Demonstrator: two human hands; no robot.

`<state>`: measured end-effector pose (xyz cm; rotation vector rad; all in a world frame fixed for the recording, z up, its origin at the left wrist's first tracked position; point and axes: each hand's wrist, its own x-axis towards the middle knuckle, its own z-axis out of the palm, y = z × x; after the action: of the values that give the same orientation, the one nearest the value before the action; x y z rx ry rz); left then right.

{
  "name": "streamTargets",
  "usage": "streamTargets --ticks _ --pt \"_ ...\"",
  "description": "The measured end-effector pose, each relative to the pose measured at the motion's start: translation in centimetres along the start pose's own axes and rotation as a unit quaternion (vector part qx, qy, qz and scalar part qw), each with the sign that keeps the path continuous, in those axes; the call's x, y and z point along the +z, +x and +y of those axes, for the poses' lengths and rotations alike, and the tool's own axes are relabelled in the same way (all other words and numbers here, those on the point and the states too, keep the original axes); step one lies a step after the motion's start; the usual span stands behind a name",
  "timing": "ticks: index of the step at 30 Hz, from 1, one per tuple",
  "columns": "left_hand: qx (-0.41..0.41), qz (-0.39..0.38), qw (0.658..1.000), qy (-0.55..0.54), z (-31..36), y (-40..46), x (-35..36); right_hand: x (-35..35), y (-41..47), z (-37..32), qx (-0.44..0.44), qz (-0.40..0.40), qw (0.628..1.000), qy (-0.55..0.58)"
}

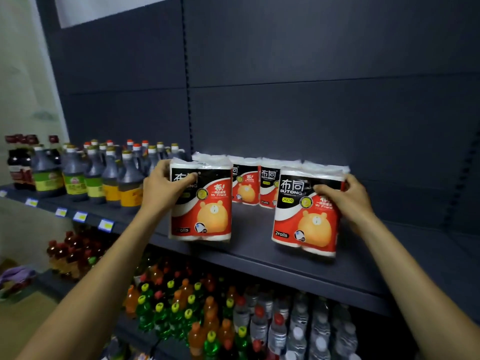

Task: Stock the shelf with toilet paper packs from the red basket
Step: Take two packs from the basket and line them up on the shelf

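While dark sauce bottles (109, 175) fill the shelf's (259, 255) left end, the left hand (166, 188) grips one toilet paper pack (205, 203) upright near the front edge. Two more packs (257, 183) stand at the back. The right hand (345, 196) grips another front pack (309, 211), fingers curled round its upper corner.

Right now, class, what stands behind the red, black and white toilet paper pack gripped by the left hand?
Behind the left hand's pack more matching packs stand against the dark grey back panel. How many stand directly behind it cannot be seen; it covers them.
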<state>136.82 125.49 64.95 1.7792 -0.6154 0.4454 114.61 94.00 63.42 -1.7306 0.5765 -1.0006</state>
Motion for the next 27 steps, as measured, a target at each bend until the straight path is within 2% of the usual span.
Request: streamTargets --ticks 12,20,27 --pt "0.078 -0.123 0.985 -0.098 3.8 6.1 12.9 -7.1 1.6 0.8 0.029 0.163 0.986 0.012" --pt "0.098 -0.186 0.969 -0.129 9.3 3.9 22.6 -15.5 1.9 2.3 0.042 0.210 0.977 0.002" --pt "0.093 -0.198 0.969 -0.117 14.1 0.9 30.2 -22.1 3.9 3.8 0.046 0.195 0.980 -0.010"
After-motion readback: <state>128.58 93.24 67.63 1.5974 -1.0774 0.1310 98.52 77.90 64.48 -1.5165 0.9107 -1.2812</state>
